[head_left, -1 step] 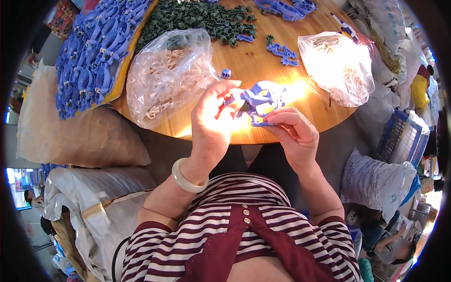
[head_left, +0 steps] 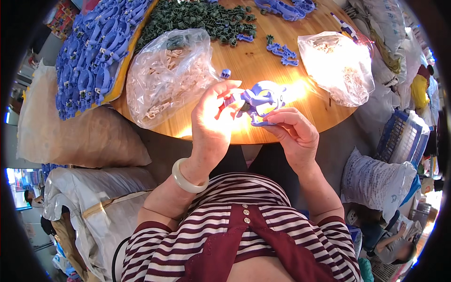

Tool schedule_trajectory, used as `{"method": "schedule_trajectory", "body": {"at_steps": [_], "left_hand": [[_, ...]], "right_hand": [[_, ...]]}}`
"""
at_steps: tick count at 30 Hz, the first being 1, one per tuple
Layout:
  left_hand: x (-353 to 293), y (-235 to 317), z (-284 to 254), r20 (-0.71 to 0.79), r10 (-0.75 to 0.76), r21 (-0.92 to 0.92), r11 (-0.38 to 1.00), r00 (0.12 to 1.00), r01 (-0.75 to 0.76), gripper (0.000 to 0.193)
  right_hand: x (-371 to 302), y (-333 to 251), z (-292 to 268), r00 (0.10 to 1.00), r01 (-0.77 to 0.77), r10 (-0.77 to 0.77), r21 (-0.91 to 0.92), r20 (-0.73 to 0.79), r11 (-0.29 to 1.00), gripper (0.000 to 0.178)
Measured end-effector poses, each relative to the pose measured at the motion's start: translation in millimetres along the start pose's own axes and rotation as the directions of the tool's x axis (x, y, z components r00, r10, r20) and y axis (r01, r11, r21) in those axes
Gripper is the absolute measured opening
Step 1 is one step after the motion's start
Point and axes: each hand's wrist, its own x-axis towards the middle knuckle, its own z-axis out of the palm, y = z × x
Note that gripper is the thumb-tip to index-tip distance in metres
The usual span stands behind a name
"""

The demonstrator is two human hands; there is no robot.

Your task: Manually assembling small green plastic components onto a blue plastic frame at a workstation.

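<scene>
Over the near edge of the table, a blue-purple plastic part (head_left: 264, 97) with a rounded open frame is held between both hands. My left hand (head_left: 213, 110) is closed on its left end, fingertips bent round it. A small dark green piece (head_left: 244, 106) sits by those fingertips, against the blue plastic. My right hand (head_left: 296, 131) pinches a small flat blue piece (head_left: 261, 123) at the part's lower side; whether the two are joined I cannot tell. Strong sunlight washes out part of my left hand.
On the round wooden table (head_left: 239, 61) lie a heap of green pieces (head_left: 197, 21), a bag of pale pieces (head_left: 169, 77), another clear bag (head_left: 336, 70) and loose blue pieces (head_left: 283, 53). A yellow-edged tray of blue parts (head_left: 96, 54) overhangs at left. Large sacks (head_left: 77, 138) stand beside me.
</scene>
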Motion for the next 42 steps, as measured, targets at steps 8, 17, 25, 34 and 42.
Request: {"method": "schedule_trajectory", "body": {"at_steps": [8, 17, 25, 34, 42], "left_hand": [[-2.2, 2.4, 4.6, -0.003, 0.032, 0.052, 0.998, 0.999, -0.032, 0.027], [-7.7, 4.6, 9.6, 0.0, 0.078, 0.201, 0.977, 0.997, -0.076, 0.03], [-8.1, 4.5, 11.4, 0.003, 0.135, 0.276, 0.952, 0.991, -0.131, 0.033], [-9.6, 1.7, 15.7, 0.043, 0.3, 0.391, 0.873, 0.953, -0.293, 0.033], [-10.0, 4.7, 15.9, 0.116, 0.389, 0.434, 0.808, 0.914, -0.399, 0.033]], "right_hand": [[-1.2, -0.6, -1.6, 0.998, 0.054, -0.056, -0.104, -0.016, 0.993, 0.018], [-1.7, 0.1, 1.0, 0.996, -0.023, 0.029, 0.06, -0.088, 0.998, 0.017], [0.2, 4.5, 1.7, 0.982, 0.143, -0.161, -0.164, -0.101, 0.976, 0.016], [-6.2, 2.1, 16.8, 0.956, -0.025, 0.059, 0.12, -0.289, 0.993, 0.024], [-4.4, 10.6, 7.7, 0.94, 0.015, -0.091, -0.228, -0.329, 0.973, 0.054]]}}
